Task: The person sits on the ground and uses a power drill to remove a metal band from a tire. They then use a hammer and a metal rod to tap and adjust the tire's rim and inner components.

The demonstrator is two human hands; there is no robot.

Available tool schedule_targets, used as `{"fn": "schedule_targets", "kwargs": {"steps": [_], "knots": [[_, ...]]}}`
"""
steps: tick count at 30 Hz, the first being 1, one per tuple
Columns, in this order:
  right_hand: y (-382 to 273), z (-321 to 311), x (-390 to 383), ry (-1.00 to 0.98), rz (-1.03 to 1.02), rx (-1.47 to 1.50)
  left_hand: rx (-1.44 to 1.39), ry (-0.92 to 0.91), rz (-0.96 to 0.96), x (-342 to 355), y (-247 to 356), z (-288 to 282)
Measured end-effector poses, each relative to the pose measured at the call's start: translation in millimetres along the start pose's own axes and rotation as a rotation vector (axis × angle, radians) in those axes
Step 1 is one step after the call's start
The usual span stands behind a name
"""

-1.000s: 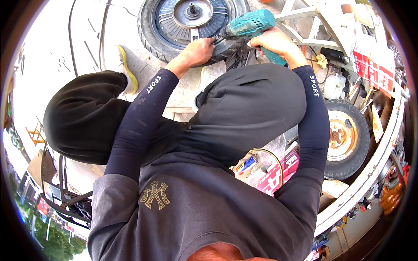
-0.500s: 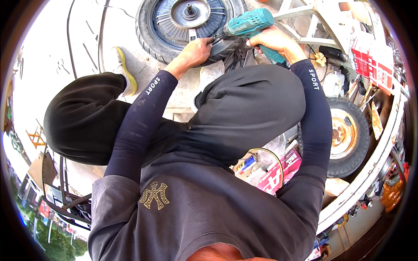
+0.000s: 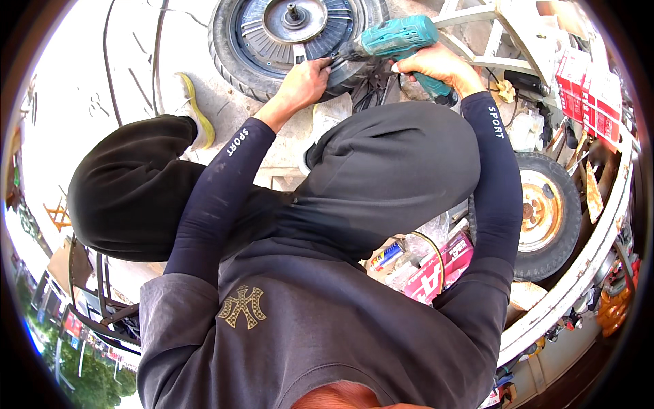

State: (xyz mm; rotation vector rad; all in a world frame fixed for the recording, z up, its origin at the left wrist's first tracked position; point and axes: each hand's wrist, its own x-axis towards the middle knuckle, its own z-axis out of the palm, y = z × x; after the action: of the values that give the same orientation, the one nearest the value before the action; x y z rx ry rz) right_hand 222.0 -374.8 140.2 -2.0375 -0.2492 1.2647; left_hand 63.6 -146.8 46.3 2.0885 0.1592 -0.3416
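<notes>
A wheel with a dark tyre and a metal hub motor (image 3: pixel 286 27) lies flat on the concrete at the top of the view. My right hand (image 3: pixel 436 68) grips the handle of a teal cordless drill (image 3: pixel 398 37), whose nose points left at the wheel's rim. My left hand (image 3: pixel 303 82) rests on the tyre's near edge, fingers pinched around the drill's bit tip. Both arms wear dark sleeves. My black-trousered knees (image 3: pixel 388 170) fill the middle of the view.
A second small wheel with a rusty orange hub (image 3: pixel 541 211) lies at the right. Red and white boxes (image 3: pixel 586 95), a white metal frame (image 3: pixel 477 20), loose cables (image 3: pixel 371 92) and a pink packet (image 3: pixel 436 269) clutter the right side. A yellow-soled shoe (image 3: pixel 194 112) is at left.
The hands, the drill and the wheel keep the same hold and pose; only the view has shifted slightly.
</notes>
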Motion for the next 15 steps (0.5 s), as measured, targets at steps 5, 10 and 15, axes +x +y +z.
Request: {"fn": "schedule_targets", "kwargs": {"steps": [5,10,15], "knots": [[-23.8,4.7,-7.4,0.047,-0.030,-0.221,0.010,0.049,0.006,-2.2,-0.7,4.5],[-31.4,7.0,-7.9,0.051,-0.039,-0.237,0.010,0.113,-0.015,-8.2,1.1,7.7],[-14.5,16.5,-12.3,0.073,-0.028,-0.142,0.017,0.092,-0.078,-8.3,9.5,6.6]]}}
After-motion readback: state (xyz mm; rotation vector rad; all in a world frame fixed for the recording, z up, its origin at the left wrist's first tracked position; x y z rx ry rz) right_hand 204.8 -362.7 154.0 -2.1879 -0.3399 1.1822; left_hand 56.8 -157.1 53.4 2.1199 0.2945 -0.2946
